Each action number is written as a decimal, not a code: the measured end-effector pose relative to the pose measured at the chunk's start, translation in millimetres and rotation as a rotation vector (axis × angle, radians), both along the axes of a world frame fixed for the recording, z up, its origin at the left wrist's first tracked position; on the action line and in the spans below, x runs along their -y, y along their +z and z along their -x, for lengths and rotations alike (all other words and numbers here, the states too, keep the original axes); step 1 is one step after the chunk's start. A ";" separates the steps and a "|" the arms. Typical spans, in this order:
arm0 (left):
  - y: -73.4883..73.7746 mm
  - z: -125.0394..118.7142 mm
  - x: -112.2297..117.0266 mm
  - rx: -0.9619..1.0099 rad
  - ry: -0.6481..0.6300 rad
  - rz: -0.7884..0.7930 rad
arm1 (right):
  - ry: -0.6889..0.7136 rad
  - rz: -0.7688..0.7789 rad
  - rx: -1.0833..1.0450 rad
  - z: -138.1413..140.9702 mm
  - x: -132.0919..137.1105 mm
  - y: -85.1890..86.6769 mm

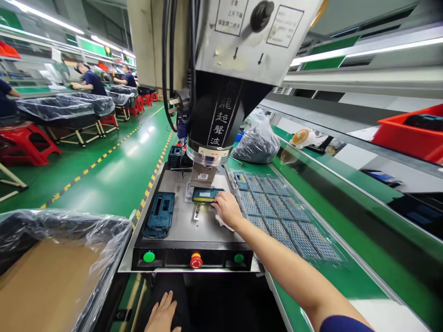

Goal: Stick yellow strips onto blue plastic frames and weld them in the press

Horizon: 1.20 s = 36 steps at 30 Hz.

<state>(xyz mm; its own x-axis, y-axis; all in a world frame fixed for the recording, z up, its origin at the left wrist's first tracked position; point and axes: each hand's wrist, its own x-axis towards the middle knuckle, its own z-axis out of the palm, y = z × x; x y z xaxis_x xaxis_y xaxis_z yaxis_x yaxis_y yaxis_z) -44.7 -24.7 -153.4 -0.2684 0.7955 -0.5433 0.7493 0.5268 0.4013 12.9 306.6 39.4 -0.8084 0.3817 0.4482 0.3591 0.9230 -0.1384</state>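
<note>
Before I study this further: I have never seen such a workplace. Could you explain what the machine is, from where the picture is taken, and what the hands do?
The picture comes from a camera on the person's head, looking forward and down. The machine looks like a press: a grey head, a black column with printed characters, and a metal tip above a flat plate. The panel below the plate carries green buttons and a red button. The right hand touches a dark blue part under the tip with its fingertips; whether it grips, I cannot tell. A second blue part lies left on the plate. The left hand rests open below, holding nothing. Right of the plate lies a tray of compartments.
</note>
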 end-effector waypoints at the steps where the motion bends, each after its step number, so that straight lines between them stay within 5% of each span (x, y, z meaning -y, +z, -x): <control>1: 3.0 0.3 2.4 0.021 0.039 -0.058 | 0.032 0.015 -0.036 -12.5 8.7 3.3; 5: 25.2 0.6 4.2 0.161 0.266 -0.359 | -0.020 0.301 -0.201 -63.3 52.0 16.6; 9: 68.8 -3.6 -11.7 0.474 0.520 -0.559 | -0.146 0.862 -0.247 -99.6 94.3 17.1; 13: 115.6 -12.9 -30.9 0.766 0.694 -0.631 | -0.209 1.512 -0.283 -114.6 123.9 -7.0; 16: 136.8 -20.2 -39.1 0.878 0.687 -0.570 | -0.225 1.737 -0.282 -118.5 138.5 -30.3; 20: 141.6 -27.8 -42.1 0.793 0.617 -0.448 | -0.223 1.735 -0.276 -122.5 148.3 -49.4; 30: 129.4 -39.5 -43.7 0.748 0.672 -0.386 | -0.142 1.340 -0.037 -133.9 152.3 -71.9; 36: 126.4 -36.7 -44.8 0.541 0.583 -0.324 | -0.100 1.190 -0.030 -137.4 154.4 -79.9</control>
<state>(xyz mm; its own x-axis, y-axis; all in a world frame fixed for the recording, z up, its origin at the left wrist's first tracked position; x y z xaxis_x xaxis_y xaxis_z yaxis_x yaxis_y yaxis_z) -8.0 20.2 -27.0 -0.4519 0.7490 -0.4846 0.0566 0.5662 0.8224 150.4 152.2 -40.4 -0.7467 0.6306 -0.2117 0.4043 0.1776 -0.8972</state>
